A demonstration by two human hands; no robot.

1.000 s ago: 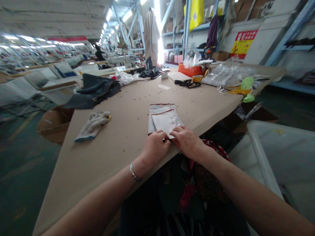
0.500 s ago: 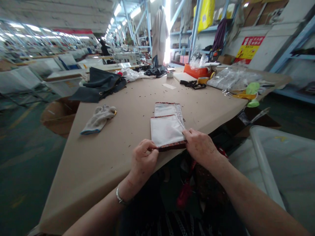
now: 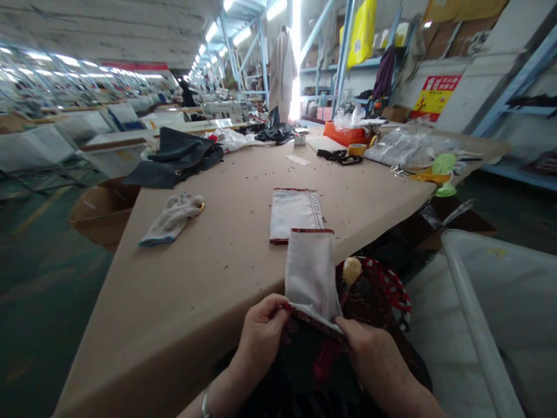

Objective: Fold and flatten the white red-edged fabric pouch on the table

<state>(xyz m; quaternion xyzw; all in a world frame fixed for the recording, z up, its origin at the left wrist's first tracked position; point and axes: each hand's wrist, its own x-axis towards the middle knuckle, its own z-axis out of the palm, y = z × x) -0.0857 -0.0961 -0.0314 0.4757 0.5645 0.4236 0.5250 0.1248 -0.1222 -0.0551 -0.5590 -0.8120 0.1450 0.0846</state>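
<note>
A white fabric piece (image 3: 311, 267) with dark red patterned edging hangs between my hands at the table's near edge. My left hand (image 3: 263, 328) pinches the left corner of its near edge between thumb and fingers. The right corner is gripped by my right hand (image 3: 369, 348), its fingertips partly hidden under the cloth. The far end of this piece lies over the near side of a second white fabric piece (image 3: 293, 212), which rests flat on the table and has the same edging and stitching down its right side.
A grey work glove (image 3: 174, 217) lies on the brown-covered table (image 3: 209, 232), left. Dark cloth (image 3: 176, 157) sits behind it. Clear plastic bags (image 3: 409, 142), a tape roll (image 3: 357, 149) and an orange container (image 3: 343, 133) are at the far right. A white bin (image 3: 478, 302) stands right.
Both hands have moved down toward my body, drawing the upper fabric piece off the other one and past the table edge. The second piece stays on the table.
</note>
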